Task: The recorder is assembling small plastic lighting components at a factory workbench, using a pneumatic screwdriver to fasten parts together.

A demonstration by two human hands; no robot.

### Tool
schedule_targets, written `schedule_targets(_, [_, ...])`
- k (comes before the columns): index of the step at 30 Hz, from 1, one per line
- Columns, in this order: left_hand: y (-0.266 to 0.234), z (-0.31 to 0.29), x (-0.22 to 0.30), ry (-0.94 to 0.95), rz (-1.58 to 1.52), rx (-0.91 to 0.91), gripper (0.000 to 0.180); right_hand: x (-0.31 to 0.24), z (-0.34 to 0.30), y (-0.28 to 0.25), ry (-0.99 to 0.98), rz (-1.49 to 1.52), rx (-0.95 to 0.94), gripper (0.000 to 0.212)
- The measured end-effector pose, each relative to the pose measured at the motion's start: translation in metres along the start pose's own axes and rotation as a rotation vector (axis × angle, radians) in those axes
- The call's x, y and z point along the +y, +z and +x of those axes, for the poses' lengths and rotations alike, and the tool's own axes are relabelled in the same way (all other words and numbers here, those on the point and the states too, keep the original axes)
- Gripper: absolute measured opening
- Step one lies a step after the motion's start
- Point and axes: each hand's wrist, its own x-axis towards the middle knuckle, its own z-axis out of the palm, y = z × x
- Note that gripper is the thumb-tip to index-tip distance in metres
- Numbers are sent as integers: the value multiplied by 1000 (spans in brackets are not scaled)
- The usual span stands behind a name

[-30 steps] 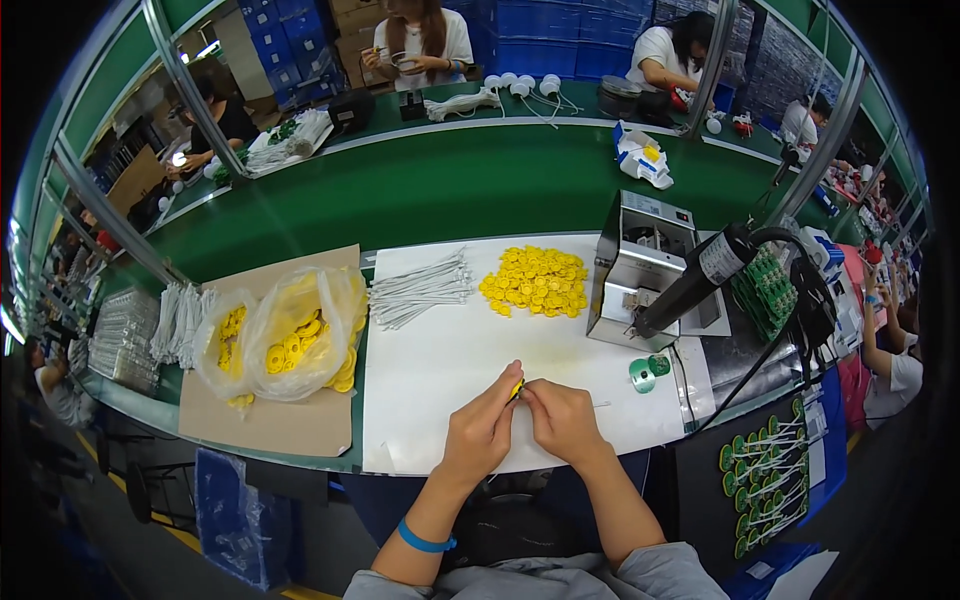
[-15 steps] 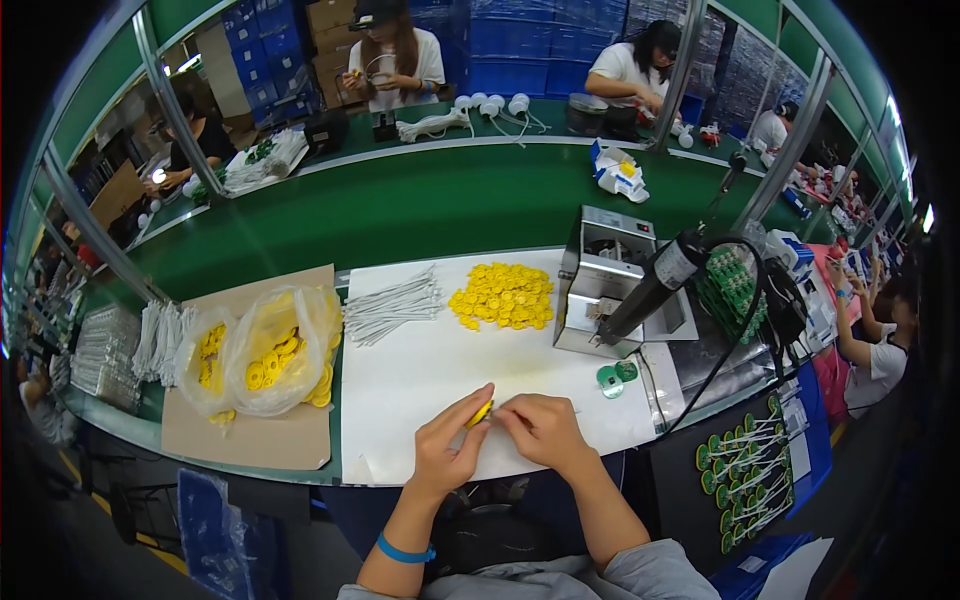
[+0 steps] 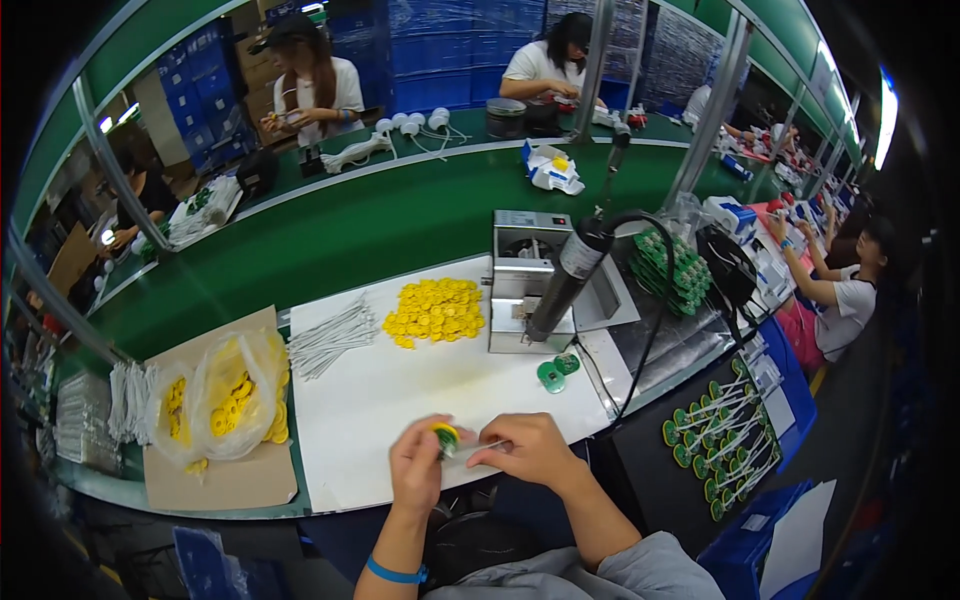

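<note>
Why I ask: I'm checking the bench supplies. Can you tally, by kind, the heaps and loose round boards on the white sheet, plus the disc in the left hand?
Heap of yellow pieces: 1
Heap of white wires: 1
Loose green round boards: 2
Yellow-and-green disc in the left hand: 1
Total: 5
</note>
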Motion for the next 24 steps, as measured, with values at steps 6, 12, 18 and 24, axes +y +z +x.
schedule_targets(6, [35, 19, -39, -28, -452, 136, 27, 18, -55, -46, -52, 60, 373, 63])
schedule_targets(12, [111, 9, -99, -184, -662, -138, 26, 58, -110, -86, 0, 304, 515, 112])
schedule_targets(18, [170, -8, -150, -296, -453, -103, 31, 70, -160, -120, 31, 136, 518, 64])
schedule_targets(24, [192, -6, -172, -168, 251, -444, 43, 93, -207, -130, 165, 135, 747, 22])
